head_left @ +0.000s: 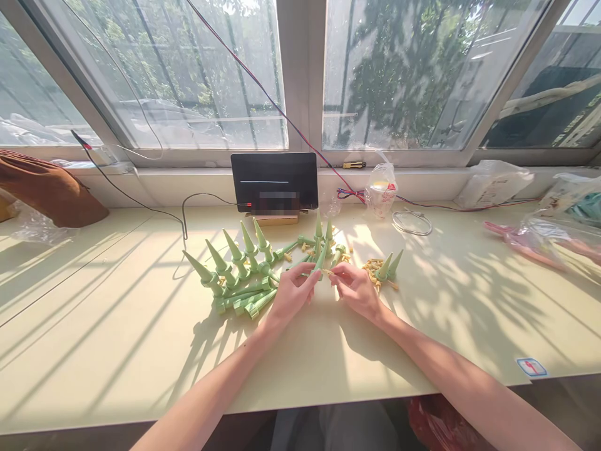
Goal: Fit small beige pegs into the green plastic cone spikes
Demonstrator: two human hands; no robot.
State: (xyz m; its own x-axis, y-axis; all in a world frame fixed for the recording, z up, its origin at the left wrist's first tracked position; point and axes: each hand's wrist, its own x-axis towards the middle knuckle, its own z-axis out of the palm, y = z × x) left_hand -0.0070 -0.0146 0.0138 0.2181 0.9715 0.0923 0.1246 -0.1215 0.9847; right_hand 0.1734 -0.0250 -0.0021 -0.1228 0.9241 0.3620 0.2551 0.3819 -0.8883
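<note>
My left hand (295, 288) is closed around a green plastic spike (321, 258), its pointed end up and tilted. Close beside it, my right hand (354, 287) pinches a small yellowish piece (327, 271) at the spike's lower side; whether the two parts are joined I cannot tell. Left of my hands, several green cone-tipped spikes (237, 254) stand in a slanting row. Green tubes with caps (253, 304) lie in front of them. More upright green spikes (328, 233) are behind my hands. Just past my right hand lies a pile of small yellow pieces (374, 268) with two green cones (389, 266).
At the back of the table (117, 351) a black tablet (275, 181) leans on a small stand. A bagged cup (381, 188), a coiled white cable (412, 223) and a yellow cutter (354, 165) are near the windowsill. Plastic bags (558, 235) lie right, a brown bag (51, 188) left.
</note>
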